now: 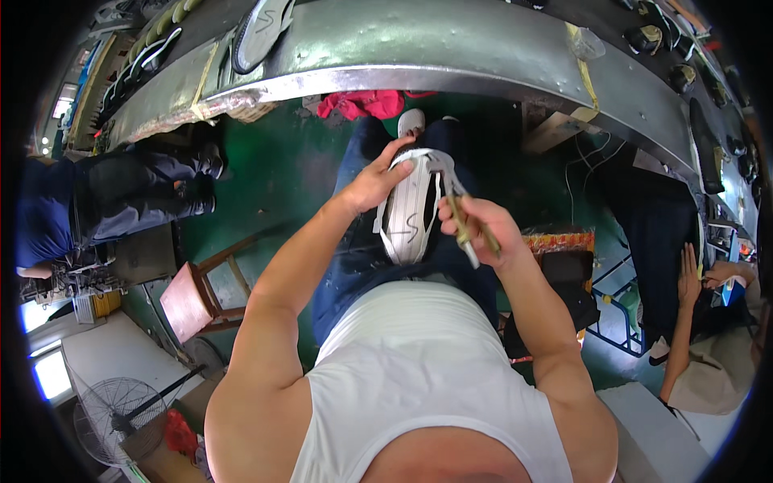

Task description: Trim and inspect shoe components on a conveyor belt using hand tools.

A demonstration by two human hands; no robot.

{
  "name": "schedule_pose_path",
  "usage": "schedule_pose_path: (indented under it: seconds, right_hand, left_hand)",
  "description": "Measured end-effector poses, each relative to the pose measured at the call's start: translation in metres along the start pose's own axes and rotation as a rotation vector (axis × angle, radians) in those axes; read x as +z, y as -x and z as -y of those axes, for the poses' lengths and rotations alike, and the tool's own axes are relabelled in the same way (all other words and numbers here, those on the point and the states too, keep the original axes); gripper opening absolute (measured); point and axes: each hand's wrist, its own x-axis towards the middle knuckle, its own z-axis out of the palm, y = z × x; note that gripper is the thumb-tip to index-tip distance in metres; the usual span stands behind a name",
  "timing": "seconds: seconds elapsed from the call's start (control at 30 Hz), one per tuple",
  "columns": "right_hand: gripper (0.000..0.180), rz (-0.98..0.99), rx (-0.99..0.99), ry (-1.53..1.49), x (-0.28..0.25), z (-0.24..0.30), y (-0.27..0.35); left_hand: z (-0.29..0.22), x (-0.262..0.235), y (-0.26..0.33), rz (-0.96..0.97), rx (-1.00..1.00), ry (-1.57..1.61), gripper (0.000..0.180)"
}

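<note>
Left hand (pixel 377 181) was closed over the far end of a white shoe upper (pixel 407 211), fingers curled across its toe part and thumb under the near side, holding it sole-face up above the person's lap. Its long axis ran away from the body — heel end close to the white vest, toe end pointing toward the curved metal counter (pixel 419 48) ahead. Right hand (pixel 477 225) sat just beside the shoe's right edge, shut around a slim tan-handled tool (pixel 465 229) whose tip angled in toward the loose white edge strips hanging off the upper. So the shoe lay to the left of the tool hand, nearly touching it, while the left hand alone carried it. Whether the tip actually met the material I could not tell — the fingers hid that spot.
</note>
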Motion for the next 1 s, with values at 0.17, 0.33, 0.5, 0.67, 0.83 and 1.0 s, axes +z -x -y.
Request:
schedule_pose_path:
  seconds: [0.17, 0.33, 0.5, 0.67, 0.83, 1.0]
  right_hand:
    - [0.025, -0.496, 0.028, 1.535, 0.007, 0.004, -0.008]
    - [0.031, -0.181, -0.030, 0.453, -0.003, 0.001, -0.008]
    - [0.026, -0.427, 0.026, 1.225, 0.007, 0.012, -0.016]
    - [0.019, -0.493, 0.122, 1.425, 0.001, 0.014, -0.020]
    - [0.021, -0.577, -0.238, 1.763, -0.047, -0.018, -0.024]
    - [0.022, -0.643, -0.344, 2.158, -0.026, -0.030, -0.011]
  left_hand:
    - [-0.004, 0.002, 0.007, 0.010, -0.084, 0.121, 0.051]
    - [0.004, 0.002, 0.003, -0.029, -0.010, 0.118, 0.048]
    - [0.000, -0.006, 0.006, -0.104, 0.007, -0.080, 0.045]
    - [-0.005, -0.005, 0.009, -0.124, -0.021, -0.040, 0.043]
    - [0.005, -0.008, 0.003, -0.029, 0.016, 0.143, 0.045]
    - [0.003, -0.007, 0.008, 0.028, -0.002, 0.236, 0.043]
